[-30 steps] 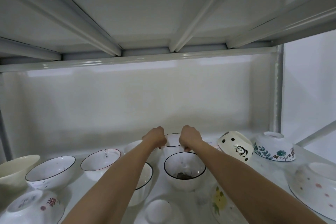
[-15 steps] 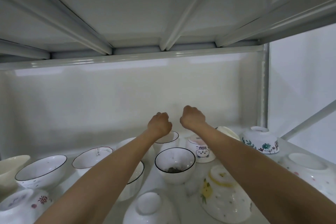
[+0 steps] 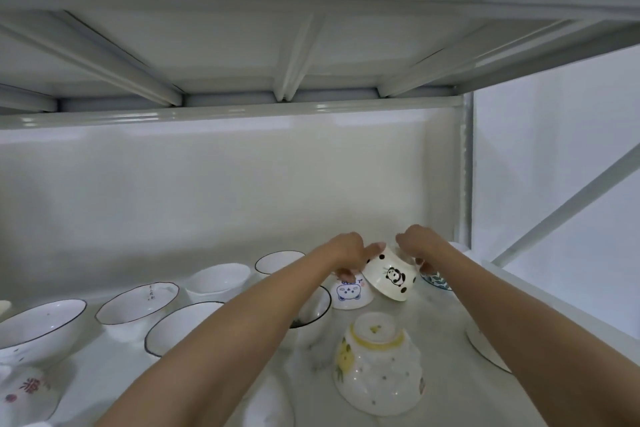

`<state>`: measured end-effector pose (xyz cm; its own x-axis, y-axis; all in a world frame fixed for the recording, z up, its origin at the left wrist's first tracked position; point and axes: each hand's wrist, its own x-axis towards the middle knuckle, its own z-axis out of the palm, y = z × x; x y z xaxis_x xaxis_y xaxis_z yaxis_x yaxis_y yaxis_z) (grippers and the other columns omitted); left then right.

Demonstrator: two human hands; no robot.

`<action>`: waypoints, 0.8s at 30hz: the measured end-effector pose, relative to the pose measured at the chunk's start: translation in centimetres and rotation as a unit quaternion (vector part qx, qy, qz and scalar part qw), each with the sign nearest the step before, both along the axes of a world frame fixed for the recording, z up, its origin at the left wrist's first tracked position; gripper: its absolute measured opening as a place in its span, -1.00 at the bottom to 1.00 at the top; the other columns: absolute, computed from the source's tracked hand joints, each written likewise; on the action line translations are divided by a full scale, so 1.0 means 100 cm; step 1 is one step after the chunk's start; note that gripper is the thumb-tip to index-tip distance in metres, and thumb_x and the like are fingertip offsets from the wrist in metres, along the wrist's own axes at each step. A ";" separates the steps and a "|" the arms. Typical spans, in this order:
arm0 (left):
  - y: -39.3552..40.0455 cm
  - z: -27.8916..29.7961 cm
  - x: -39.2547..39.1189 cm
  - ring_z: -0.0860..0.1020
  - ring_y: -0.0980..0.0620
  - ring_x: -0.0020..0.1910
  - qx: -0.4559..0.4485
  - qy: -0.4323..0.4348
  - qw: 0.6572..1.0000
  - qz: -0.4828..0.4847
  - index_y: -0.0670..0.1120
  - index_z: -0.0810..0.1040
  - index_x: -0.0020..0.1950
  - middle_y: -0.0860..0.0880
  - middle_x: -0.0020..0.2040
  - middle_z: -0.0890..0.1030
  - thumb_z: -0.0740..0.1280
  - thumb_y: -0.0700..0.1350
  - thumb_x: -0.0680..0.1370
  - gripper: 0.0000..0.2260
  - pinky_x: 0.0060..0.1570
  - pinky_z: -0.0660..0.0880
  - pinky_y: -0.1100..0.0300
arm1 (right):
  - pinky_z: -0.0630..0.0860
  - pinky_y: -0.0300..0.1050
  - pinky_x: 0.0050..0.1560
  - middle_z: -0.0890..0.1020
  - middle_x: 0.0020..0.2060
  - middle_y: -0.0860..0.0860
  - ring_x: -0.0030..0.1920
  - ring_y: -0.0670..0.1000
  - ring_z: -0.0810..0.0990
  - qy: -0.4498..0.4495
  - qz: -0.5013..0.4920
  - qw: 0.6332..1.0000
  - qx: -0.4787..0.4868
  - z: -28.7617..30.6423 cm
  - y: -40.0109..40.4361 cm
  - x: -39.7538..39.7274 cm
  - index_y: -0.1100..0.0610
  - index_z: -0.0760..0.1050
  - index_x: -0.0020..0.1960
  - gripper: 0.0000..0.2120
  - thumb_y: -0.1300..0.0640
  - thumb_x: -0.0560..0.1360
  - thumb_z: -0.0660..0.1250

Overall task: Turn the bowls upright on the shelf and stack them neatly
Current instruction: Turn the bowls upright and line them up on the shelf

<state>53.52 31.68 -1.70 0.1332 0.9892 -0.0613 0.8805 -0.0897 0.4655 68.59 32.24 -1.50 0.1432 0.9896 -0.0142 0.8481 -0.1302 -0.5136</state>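
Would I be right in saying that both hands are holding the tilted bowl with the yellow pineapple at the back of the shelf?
Not quite: the head view shows both the left hand and the right hand holding the tilted panda bowl. The pineapple bowl sits untouched nearer the front.

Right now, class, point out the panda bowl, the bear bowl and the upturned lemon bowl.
panda bowl (image 3: 390, 277), head view, its outer side wall.
bear bowl (image 3: 349, 295), head view, its printed side.
lemon bowl (image 3: 377, 374), head view, its outer wall.
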 end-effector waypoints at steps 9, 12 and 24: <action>-0.004 -0.001 0.026 0.46 -0.04 -0.58 0.011 0.048 0.998 0.047 -0.15 0.37 -0.26 -0.16 -0.44 0.55 0.11 0.28 0.57 -0.49 -0.43 0.39 0.25 | 0.62 -0.03 -0.22 0.64 -0.24 0.25 -0.39 0.20 0.62 0.148 0.000 0.985 -0.086 -0.013 -0.003 0.007 0.31 0.46 -0.02 -0.66 0.03 0.61 0.13; -0.003 -0.002 0.028 0.46 -0.05 -0.56 0.011 0.002 0.998 0.054 -0.17 0.39 -0.25 -0.22 -0.33 0.59 0.19 0.26 0.54 -0.52 -0.34 0.43 0.20 | 0.61 -0.02 -0.26 0.61 -0.22 0.26 -0.41 0.22 0.60 0.198 -0.010 0.976 -0.085 -0.016 -0.004 0.009 0.30 0.42 -0.01 -0.64 -0.02 0.62 0.11; -0.024 0.026 0.028 0.52 0.02 -0.47 0.088 -0.080 0.993 -0.023 -0.15 0.48 -0.20 -0.06 -0.37 0.56 0.50 0.17 0.37 -0.60 -0.16 0.61 0.09 | 0.64 0.15 -0.19 0.57 -0.11 0.26 -0.17 0.32 0.66 0.391 0.000 0.920 -0.028 0.002 -0.013 0.036 0.22 0.38 0.18 -0.49 -0.21 0.61 0.00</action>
